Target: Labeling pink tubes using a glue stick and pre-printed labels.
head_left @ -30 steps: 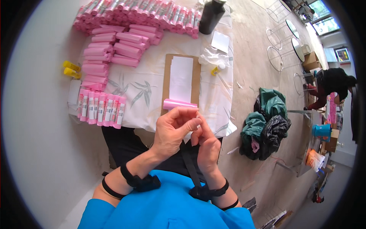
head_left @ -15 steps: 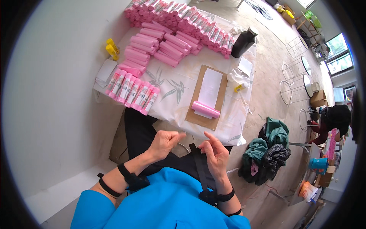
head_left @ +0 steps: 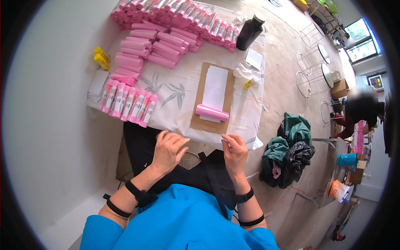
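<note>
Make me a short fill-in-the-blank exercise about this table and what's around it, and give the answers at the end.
1. A single pink roll lies across white paper on a board coloured ____.
2. The left hand and right hand are held ____, not touching each other.
3. The body of the tall bottle is ____.
4. The green and black bags lie on the ____ beside the table.

Answers: brown; apart; black; floor.
</note>
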Tool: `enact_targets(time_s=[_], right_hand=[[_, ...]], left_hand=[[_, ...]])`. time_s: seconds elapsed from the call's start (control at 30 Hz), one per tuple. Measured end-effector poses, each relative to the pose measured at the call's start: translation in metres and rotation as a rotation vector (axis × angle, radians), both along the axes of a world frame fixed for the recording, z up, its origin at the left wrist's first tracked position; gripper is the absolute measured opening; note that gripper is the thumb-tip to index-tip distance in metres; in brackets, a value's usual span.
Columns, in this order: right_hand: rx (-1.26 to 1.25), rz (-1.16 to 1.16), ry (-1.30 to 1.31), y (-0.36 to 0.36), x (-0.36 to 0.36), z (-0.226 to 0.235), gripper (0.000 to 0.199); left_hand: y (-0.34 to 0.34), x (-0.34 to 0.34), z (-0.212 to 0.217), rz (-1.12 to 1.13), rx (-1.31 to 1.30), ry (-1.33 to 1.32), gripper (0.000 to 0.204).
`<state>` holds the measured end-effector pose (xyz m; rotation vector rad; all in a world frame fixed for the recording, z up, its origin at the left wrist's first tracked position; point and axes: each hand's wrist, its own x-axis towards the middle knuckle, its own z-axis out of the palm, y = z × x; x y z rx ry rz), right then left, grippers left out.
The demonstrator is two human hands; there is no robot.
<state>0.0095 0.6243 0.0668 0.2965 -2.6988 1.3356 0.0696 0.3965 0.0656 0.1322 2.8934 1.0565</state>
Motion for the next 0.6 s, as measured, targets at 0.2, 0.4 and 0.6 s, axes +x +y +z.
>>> enact_targets(time_s=[0.2,0.4,0.6], right_hand=[[0.045,0.004,0.115,0.001,-0.038,-0.028,0.016],[-0.213,-0.259,-0.203,-0.006,-0.051,-0.041,0.045],[-0.149,-0.102,-0.213,-0.001,-0.078,-0.049,0.053]], left_hand=[[0.032,-0.069,-0.013,-0.082,0.127,0.377,0.034],[0.041,-0.119,-0.030,-0.150,-0.058,0.320,0.050],[0.038,-0.126,-0.040,-0.174,-0.056,0.224,0.050]])
